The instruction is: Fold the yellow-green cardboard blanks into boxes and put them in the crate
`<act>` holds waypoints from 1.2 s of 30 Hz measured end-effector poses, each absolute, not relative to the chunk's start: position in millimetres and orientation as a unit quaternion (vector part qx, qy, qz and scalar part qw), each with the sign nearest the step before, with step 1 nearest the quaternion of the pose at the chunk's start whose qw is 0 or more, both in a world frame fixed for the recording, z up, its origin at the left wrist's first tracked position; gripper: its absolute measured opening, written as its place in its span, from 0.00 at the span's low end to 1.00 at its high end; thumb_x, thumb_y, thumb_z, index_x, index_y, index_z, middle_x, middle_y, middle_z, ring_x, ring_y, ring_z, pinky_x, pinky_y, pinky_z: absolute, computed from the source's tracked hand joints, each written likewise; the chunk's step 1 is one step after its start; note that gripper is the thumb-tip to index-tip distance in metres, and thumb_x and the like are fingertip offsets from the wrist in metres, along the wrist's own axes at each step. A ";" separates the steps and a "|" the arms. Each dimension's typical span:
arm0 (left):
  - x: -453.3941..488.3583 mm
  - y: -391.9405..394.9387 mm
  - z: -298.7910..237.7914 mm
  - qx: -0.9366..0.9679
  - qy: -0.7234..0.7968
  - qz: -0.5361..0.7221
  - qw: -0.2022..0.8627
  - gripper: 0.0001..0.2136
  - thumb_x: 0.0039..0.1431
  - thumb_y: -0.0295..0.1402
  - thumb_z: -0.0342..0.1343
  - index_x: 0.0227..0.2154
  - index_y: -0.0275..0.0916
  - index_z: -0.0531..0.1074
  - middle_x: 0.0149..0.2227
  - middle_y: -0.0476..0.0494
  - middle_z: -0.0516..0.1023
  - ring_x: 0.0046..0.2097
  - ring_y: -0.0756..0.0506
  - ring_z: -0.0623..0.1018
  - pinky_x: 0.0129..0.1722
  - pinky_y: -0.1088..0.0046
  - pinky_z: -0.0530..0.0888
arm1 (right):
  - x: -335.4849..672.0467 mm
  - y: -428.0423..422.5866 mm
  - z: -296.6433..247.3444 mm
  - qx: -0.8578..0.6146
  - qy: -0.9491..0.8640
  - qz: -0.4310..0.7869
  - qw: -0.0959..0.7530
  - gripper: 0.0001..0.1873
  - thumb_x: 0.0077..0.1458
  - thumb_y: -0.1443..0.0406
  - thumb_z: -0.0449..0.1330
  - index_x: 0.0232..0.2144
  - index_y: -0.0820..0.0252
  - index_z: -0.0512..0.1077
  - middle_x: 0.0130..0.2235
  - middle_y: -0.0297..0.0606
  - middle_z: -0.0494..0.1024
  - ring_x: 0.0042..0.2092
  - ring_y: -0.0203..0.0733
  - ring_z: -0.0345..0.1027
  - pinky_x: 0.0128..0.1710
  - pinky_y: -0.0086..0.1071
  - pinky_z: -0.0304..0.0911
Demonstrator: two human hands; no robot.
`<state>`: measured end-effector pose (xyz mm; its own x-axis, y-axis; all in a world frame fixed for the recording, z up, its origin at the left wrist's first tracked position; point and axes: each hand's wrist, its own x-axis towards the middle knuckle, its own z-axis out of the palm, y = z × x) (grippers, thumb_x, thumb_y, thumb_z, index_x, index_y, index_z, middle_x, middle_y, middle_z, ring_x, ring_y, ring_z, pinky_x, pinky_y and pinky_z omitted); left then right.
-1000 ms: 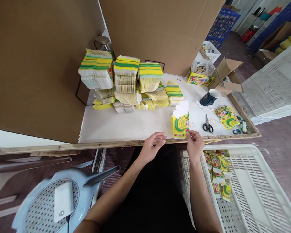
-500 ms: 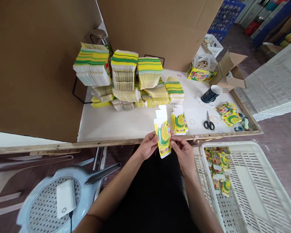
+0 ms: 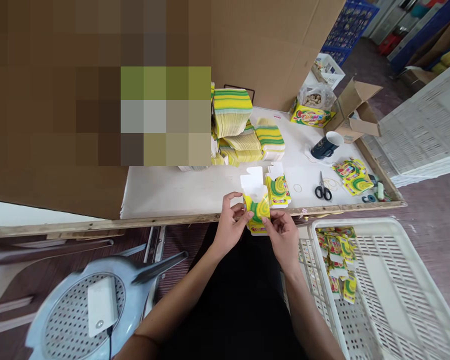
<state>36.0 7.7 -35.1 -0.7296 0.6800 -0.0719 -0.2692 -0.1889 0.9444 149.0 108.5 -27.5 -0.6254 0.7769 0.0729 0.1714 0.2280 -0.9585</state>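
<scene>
Both my hands hold one small yellow and green carton over the table's front edge. My left hand grips its left side with the fingers curled. My right hand pinches its lower right corner. The carton's white top flap stands up. Just behind it a small stack of flat cartons lies on the white table. Big piles of flat cartons stand farther back.
A white crate at my right holds several folded cartons. Scissors, a dark mug, loose cartons and an open cardboard box sit on the table's right. A grey stool stands at lower left. Part of the picture is blurred out.
My right hand lifted one carton from the small stack and brought it toward me. My left hand joined it, and the flat carton has been opened up into a box shape.
</scene>
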 end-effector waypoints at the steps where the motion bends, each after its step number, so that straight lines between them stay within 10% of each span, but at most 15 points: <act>1: 36.9 5.8 -32.9 0.203 0.556 0.741 0.317 0.29 0.55 0.38 0.64 0.55 0.43 0.54 0.36 0.48 0.79 0.38 0.48 0.79 0.42 0.72 0.73 | 149.3 111.4 -25.1 -0.305 -0.741 0.526 0.285 0.16 0.56 0.58 0.64 0.45 0.58 0.71 0.39 0.37 0.75 0.28 0.34 0.58 0.28 0.31 0.59; 5: 36.6 -0.5 -27.1 0.280 0.537 0.710 0.358 0.27 0.61 0.37 0.57 0.59 0.43 0.54 0.40 0.44 0.79 0.40 0.47 0.79 0.45 0.70 0.73 | 151.3 123.9 -14.4 -0.227 -0.758 0.551 0.265 0.24 0.59 0.59 0.61 0.57 0.52 0.64 0.45 0.38 0.74 0.33 0.37 0.65 0.32 0.32 0.62; 12: 34.1 -5.2 -31.5 0.308 0.504 0.687 0.424 0.18 0.57 0.36 0.63 0.47 0.39 0.65 0.39 0.42 0.80 0.38 0.47 0.79 0.40 0.73 0.73 | 157.9 142.8 -4.3 -0.179 -0.779 0.563 0.209 0.09 0.62 0.59 0.59 0.43 0.54 0.69 0.35 0.34 0.73 0.35 0.38 0.67 0.34 0.30 0.62; 22: 34.5 -4.7 -27.4 0.278 0.475 0.681 0.483 0.50 0.53 0.40 0.66 0.69 0.48 0.36 0.42 0.40 0.81 0.42 0.41 0.82 0.43 0.66 0.75 | 156.2 143.5 -11.3 -0.215 -0.746 0.574 0.260 0.13 0.58 0.59 0.63 0.45 0.54 0.70 0.49 0.41 0.72 0.35 0.37 0.68 0.37 0.33 0.66; 29: 33.9 -4.7 -31.3 0.294 0.523 0.673 0.434 0.24 0.55 0.39 0.63 0.54 0.39 0.68 0.44 0.38 0.81 0.43 0.42 0.81 0.40 0.71 0.75 | 161.3 150.1 1.0 -0.175 -0.826 0.477 0.242 0.19 0.64 0.52 0.53 0.41 0.54 0.79 0.42 0.43 0.74 0.48 0.48 0.67 0.49 0.42 0.63; 36: 38.1 -3.5 -32.0 0.325 0.546 0.650 0.416 0.25 0.60 0.35 0.59 0.59 0.41 0.64 0.51 0.38 0.78 0.49 0.42 0.79 0.46 0.70 0.76 | 162.4 143.6 5.2 -0.233 -0.854 0.447 0.126 0.18 0.58 0.57 0.61 0.49 0.55 0.73 0.25 0.30 0.66 0.27 0.37 0.58 0.28 0.31 0.55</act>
